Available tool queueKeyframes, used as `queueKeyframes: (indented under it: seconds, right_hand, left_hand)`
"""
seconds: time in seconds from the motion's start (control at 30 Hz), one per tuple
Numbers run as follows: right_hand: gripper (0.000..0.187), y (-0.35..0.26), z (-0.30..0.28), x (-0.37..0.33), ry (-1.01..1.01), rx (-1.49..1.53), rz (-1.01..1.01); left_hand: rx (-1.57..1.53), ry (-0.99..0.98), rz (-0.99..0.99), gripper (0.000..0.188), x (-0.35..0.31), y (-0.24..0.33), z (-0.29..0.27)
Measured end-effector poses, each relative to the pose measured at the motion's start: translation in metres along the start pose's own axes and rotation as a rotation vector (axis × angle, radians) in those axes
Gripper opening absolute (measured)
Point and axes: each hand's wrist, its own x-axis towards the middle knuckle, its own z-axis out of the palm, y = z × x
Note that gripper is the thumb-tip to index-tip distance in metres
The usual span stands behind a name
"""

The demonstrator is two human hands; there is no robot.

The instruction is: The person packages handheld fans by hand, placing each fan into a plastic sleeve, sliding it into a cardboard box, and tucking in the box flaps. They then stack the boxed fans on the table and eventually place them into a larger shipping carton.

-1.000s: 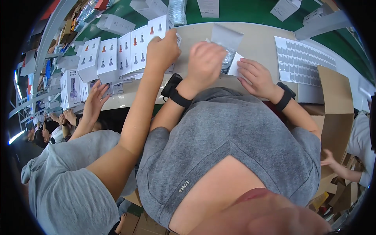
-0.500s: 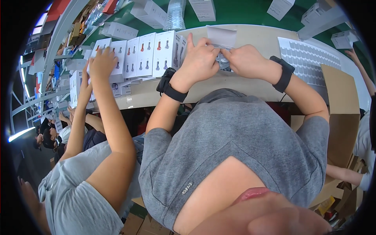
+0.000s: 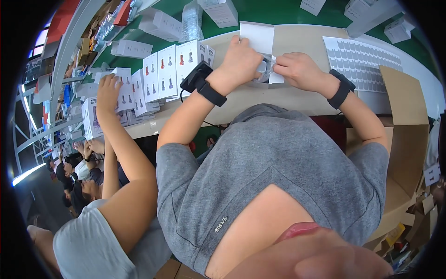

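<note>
An open white box (image 3: 258, 36) lies on the table in front of me, its long flap raised away from me. In its opening shows a dark, rounded item in clear plastic (image 3: 265, 69), partly hidden by my fingers. My left hand (image 3: 240, 63) is closed around the box's left side, fingers curled by the flap's base. At the right side, my right hand (image 3: 299, 69) has its fingers pinched at a small white side flap. Black bands circle both my wrists.
White printed boxes (image 3: 167, 72) stand in a row to my left, where a co-worker's hand (image 3: 109, 93) touches one. A white label sheet (image 3: 362, 60) lies at right, beside an open cardboard carton (image 3: 406, 102). More white boxes (image 3: 220, 13) stand on the green surface beyond.
My right hand has drawn back to the right from the box opening, and my left fingers have curled in. The raised flap shows more fully. The co-worker's hand has shifted along the boxes.
</note>
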Motion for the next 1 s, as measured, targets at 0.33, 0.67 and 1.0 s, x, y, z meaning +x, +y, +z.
queueKeyframes:
  seconds: [0.33,0.67,1.0]
  right_hand:
    - [0.017,-0.038,-0.049,0.032,0.276,0.114,-0.013]
    - [0.033,-0.049,-0.062,0.06,0.135,0.26,0.022]
    - [0.107,0.009,0.022,0.046,0.267,0.874,0.379]
  left_hand:
    - [-1.059,0.707,0.001,0.044,-0.06,-0.034,0.019]
    - [-1.308,0.883,-0.029,0.044,-0.085,-0.026,0.018]
    - [-0.496,0.803,-0.231,0.045,-0.04,-0.016,-0.007]
